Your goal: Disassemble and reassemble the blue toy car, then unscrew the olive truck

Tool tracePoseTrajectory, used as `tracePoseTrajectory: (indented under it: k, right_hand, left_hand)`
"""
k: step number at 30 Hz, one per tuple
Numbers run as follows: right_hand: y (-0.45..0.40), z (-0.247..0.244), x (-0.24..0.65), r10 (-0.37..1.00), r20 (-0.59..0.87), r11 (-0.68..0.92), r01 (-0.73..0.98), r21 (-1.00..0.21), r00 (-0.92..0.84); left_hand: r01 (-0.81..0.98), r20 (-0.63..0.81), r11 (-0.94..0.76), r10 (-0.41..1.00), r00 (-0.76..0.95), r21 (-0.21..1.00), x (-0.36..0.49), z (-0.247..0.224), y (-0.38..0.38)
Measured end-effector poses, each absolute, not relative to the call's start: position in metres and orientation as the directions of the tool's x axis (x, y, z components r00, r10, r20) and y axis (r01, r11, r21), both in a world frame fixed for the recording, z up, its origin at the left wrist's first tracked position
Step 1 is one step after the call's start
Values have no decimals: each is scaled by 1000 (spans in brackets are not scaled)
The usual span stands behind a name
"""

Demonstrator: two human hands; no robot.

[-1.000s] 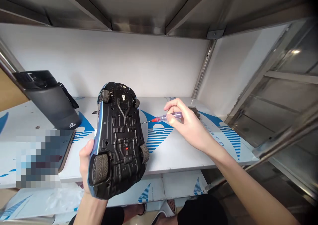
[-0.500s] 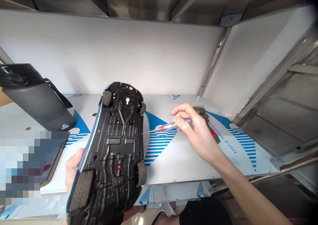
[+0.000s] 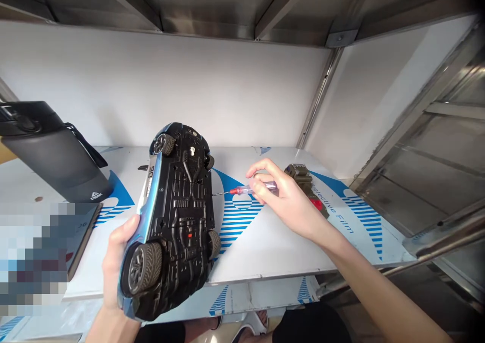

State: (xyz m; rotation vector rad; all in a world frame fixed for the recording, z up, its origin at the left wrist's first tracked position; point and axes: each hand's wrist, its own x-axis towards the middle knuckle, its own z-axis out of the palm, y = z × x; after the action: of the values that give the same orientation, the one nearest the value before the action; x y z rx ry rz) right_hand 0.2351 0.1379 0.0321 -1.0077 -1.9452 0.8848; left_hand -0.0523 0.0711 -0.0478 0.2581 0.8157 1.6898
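Curled fingers of the left hand (image 3: 115,262) clamp the blue edge of a toy car (image 3: 178,216), held underside up at lower centre of the frame, its black chassis facing the camera. The right hand (image 3: 282,196) pinches a slim screwdriver (image 3: 250,188) with a red and clear purple handle between thumb and fingers, its thin shaft ending just beside the car's edge. Right of centre, an olive-brown object (image 3: 299,179) lies on a white shelf (image 3: 265,252) printed with blue stripes, and a black bottle (image 3: 56,156) lies tilted at far left.
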Motion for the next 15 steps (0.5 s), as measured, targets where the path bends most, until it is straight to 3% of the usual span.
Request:
tracePoseTrajectory:
  k: [4,10,15]
  right_hand:
    - [161,27,232,834,327,474,273,-837,-445]
    - [179,25,232,831,270,434,262,-862,-486]
    - [182,21,233,829,292,440,235,-866,-477]
  left_hand:
    - [-644,-133,-237,872,-471,728,-61,-45,82]
    - [-623,-342,-33,813,-472,782,-73,-53,81]
    - [-573,-324,-47,785,-528,818,-78,-59,77]
